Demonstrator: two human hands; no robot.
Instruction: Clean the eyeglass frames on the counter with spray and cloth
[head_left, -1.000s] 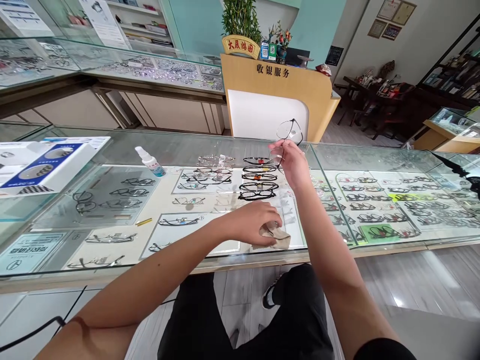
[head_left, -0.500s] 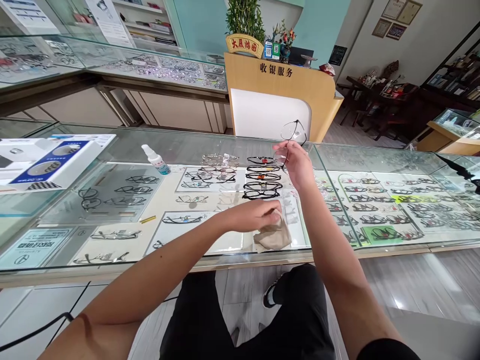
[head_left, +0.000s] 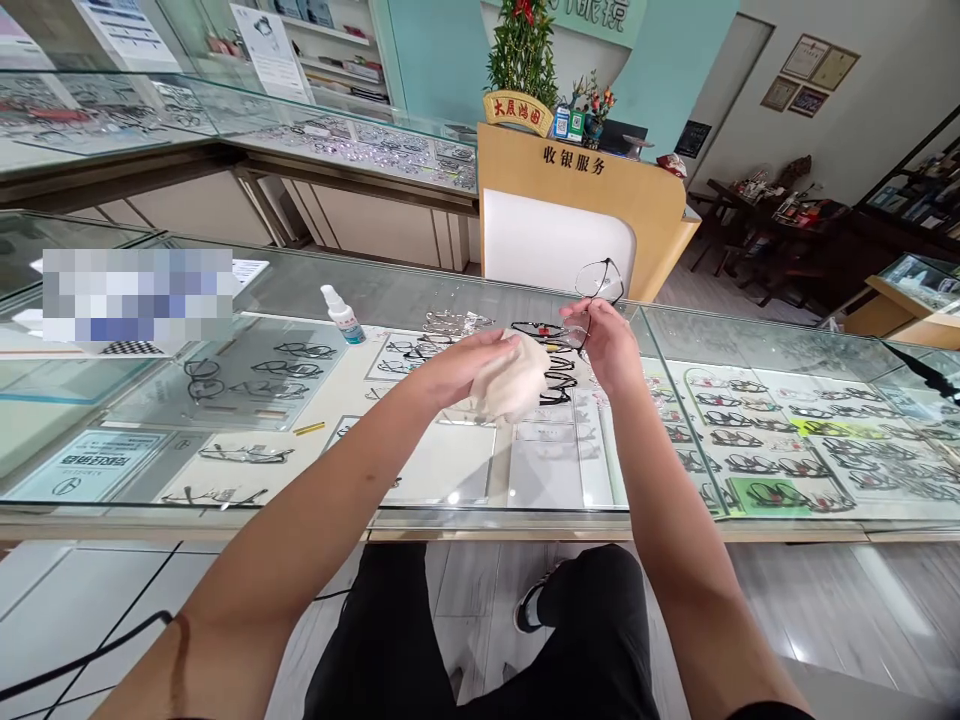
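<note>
My right hand (head_left: 611,345) pinches a pair of thin dark-framed eyeglasses (head_left: 622,283) by the middle, tilted so one lens stands above the fingers and the other hangs below. In my left hand (head_left: 469,362) is a crumpled cream cleaning cloth (head_left: 511,384), gripped at its top and held over the glass counter, apart from the eyeglasses. Behind the cloth, a column of dark eyeglasses (head_left: 559,385) is partly hidden. A white spray bottle (head_left: 343,316) with blue liquid stands upright to the left.
The glass display counter (head_left: 442,520) runs across in front of me, with many frames inside. Blurred boxes (head_left: 139,295) sit at its left end. A yellow strip (head_left: 310,429) lies nearer. A wooden cashier desk (head_left: 540,180) stands beyond.
My left hand has lifted the cloth off the counter front, moving it up and to the left. My right hand still holds the eyeglasses; the view has shifted slightly.
</note>
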